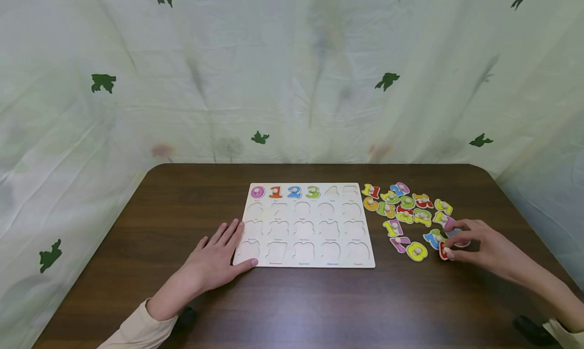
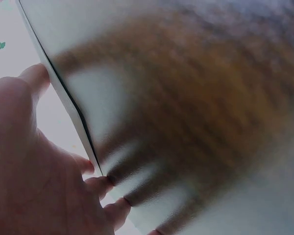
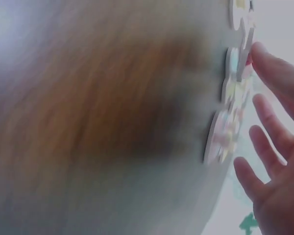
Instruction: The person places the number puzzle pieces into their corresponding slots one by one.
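A white number puzzle board lies on the table with the 0, 1, 2 and 3 pieces set in its top row; its other recesses show bare. My left hand rests with spread fingers at the board's lower left, thumb over the bottom edge. On the right, my right hand pinches a small red number piece between thumb and index finger. In the right wrist view that piece is tilted on edge by the thumb, its digit hidden. A blue-and-yellow number piece lies just left of the fingers.
Several loose number pieces, among them a yellow 0-shaped one and a red-and-yellow 11, are scattered right of the board, some overlapping. The dark wooden table ends at a pale curtain with green leaf prints.
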Tool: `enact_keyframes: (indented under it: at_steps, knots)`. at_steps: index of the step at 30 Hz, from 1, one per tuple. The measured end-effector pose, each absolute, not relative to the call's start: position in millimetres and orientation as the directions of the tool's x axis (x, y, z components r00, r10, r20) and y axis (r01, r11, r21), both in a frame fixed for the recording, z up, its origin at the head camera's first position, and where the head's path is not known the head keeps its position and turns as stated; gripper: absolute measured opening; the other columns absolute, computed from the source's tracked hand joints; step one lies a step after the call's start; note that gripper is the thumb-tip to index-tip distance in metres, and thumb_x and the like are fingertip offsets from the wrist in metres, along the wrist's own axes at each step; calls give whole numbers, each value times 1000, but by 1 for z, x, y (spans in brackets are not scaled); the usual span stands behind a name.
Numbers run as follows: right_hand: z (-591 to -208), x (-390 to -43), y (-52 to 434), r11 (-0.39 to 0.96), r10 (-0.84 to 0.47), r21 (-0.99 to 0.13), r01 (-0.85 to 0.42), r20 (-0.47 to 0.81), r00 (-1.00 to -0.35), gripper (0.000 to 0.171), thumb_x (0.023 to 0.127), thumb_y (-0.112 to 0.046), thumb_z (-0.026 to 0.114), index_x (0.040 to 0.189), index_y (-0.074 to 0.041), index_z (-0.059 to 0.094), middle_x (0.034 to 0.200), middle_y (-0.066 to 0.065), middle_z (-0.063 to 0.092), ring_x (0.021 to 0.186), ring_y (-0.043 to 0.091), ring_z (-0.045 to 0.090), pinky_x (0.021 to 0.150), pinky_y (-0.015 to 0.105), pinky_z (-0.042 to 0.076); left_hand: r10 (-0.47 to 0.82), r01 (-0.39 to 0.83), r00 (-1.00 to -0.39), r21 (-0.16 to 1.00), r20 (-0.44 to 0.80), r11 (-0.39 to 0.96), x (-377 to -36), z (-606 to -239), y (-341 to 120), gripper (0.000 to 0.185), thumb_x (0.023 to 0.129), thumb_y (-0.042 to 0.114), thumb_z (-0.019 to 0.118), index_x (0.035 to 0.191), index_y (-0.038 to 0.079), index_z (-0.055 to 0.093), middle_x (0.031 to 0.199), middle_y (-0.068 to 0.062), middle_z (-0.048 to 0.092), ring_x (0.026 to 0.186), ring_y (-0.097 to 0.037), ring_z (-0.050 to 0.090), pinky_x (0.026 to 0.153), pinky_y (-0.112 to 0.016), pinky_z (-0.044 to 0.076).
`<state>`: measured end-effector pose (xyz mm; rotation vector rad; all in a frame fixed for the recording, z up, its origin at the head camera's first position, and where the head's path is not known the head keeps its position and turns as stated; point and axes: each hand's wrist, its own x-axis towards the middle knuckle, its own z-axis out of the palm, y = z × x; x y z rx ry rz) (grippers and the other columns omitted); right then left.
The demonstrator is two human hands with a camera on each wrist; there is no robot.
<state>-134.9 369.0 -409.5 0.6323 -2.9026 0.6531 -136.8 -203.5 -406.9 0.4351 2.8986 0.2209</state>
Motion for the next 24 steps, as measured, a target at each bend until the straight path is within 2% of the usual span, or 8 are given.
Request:
enact_keyframes:
  at_steps: [3, 6, 13, 24]
  knots:
    - [-406, -142, 357, 802, -372, -440, -404, 160, -914, 19, 76, -30, 86, 86, -40, 73, 115, 0, 60, 106, 12, 43, 73, 29, 48, 303, 273, -936, 173, -178, 946, -137, -407, -204, 99, 89, 76, 43, 158, 9, 21, 163, -12, 17, 147, -36, 17, 107, -67, 21]
    - [-402, -149, 344, 786, -365, -479, -391, 150, -919, 15, 78, -30, 84, 86, -38, 74, 116, 0, 61, 107, 14, 44, 73, 33, 48, 303, 274, -937, 174, -175, 946, -137, -409, -204, 100, 88, 77, 42, 158, 9, 21, 163, -12, 17, 147, -36, 17, 107, -68, 21]
    - [-401, -174, 311, 749, -378, -534, -393, 143, -915, 9, 80, -34, 83, 85, -34, 75, 119, 3, 61, 115, 28, 45, 84, 49, 40, 303, 274, -937, 173, -172, 946, -138, -410, -203, 99, 89, 76, 43, 158, 10, 20, 163, -11, 15, 148, -35, 15, 108, -67, 20]
    - [-401, -214, 260, 730, -395, -539, -421, 171, -903, 6, 84, -26, 81, 89, -23, 78, 125, 9, 59, 129, 40, 38, 89, 56, 41, 295, 266, -938, 168, -183, 949, -138, -408, -203, 99, 88, 76, 43, 158, 9, 21, 163, -12, 16, 148, -35, 15, 108, -67, 19]
